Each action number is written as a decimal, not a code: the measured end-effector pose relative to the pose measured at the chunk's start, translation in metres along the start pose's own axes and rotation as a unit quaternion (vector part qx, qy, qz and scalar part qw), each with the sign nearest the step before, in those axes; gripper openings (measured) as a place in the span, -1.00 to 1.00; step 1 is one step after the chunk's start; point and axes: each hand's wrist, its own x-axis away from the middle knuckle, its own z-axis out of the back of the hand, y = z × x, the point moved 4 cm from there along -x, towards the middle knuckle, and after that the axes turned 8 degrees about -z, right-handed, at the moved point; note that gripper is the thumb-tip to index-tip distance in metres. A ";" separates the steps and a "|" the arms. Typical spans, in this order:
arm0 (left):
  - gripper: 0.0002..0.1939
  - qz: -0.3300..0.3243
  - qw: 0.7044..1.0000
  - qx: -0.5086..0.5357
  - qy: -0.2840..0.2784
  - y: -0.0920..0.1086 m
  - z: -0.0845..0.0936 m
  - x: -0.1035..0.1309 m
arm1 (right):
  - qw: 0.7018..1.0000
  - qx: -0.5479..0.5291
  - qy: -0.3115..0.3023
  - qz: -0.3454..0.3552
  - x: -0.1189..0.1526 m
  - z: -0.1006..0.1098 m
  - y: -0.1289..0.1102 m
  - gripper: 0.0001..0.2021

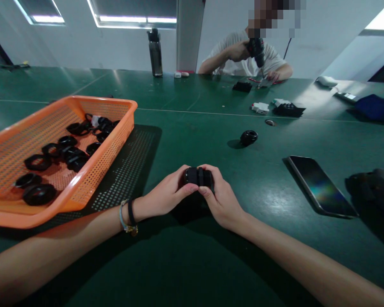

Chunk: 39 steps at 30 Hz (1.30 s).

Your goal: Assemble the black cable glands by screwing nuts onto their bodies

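Note:
Between my two hands, just above the green table, lies a black plastic cable gland [198, 176], its axis running left to right. My left hand [168, 191] is closed on its left end, thumb in front and fingers behind. The right end is gripped by my right hand [222, 196], with its thumb near the middle of the piece. My fingers partly hide both ends. A similar black cable gland [248, 137] lies on the table beyond my right hand. To the left, an orange basket [104, 179] holds several black nuts and gland parts [40, 195].
A phone [321, 185] lies on the right, beside a dark object [376, 192] at the edge. Across the table [185, 128] a person [240, 55] holds a power drill [256, 51]. White and black components [260, 108] and a bottle [155, 53] stand farther back.

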 end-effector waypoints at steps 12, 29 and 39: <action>-0.68 -0.034 0.999 -0.035 0.002 0.003 0.003 -0.002 | 0.996 -0.057 -0.016 -0.070 0.006 -0.003 -0.001 -0.63; -0.66 -0.010 0.999 -0.034 -0.021 -0.004 -0.002 -0.005 | 0.996 0.030 0.082 0.004 -0.023 0.005 0.002 -0.63; -0.39 0.212 0.967 0.093 0.111 -0.026 -0.006 -0.020 | 0.964 0.159 0.183 0.110 -0.033 -0.009 -0.003 -0.79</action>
